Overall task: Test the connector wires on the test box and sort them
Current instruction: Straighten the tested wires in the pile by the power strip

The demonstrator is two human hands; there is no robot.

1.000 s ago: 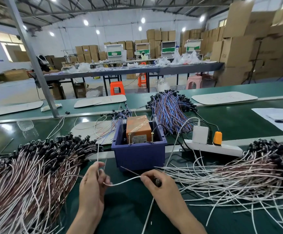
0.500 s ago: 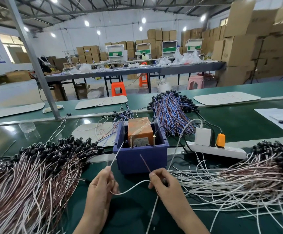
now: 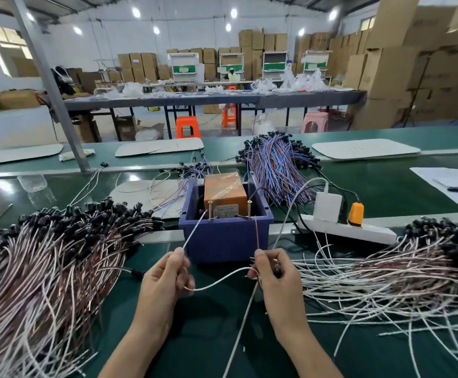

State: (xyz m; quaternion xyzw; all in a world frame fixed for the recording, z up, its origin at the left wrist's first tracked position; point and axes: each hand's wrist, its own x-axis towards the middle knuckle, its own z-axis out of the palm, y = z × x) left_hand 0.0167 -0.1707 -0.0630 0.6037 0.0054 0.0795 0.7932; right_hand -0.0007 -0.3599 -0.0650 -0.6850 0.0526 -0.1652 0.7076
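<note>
- White wire (image 3: pixel 192 236) pinched in the left hand (image 3: pixel 167 276), tip up at the left pin (image 3: pixel 210 211) of the orange test box (image 3: pixel 225 192)
- right hand (image 3: pixel 274 271) pinches the red wire (image 3: pixel 257 236), tip just beside the right pin (image 3: pixel 249 208)
- slack sags between the two grips
- left pile (image 3: pixel 45 255) and right pile (image 3: pixel 386 276) lie outside each hand

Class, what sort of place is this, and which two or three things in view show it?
Probably a factory assembly line with storage: big bundles of wires lie on a green belt, a test box sits at the workstation, and cartons are stacked along the walls.
</note>
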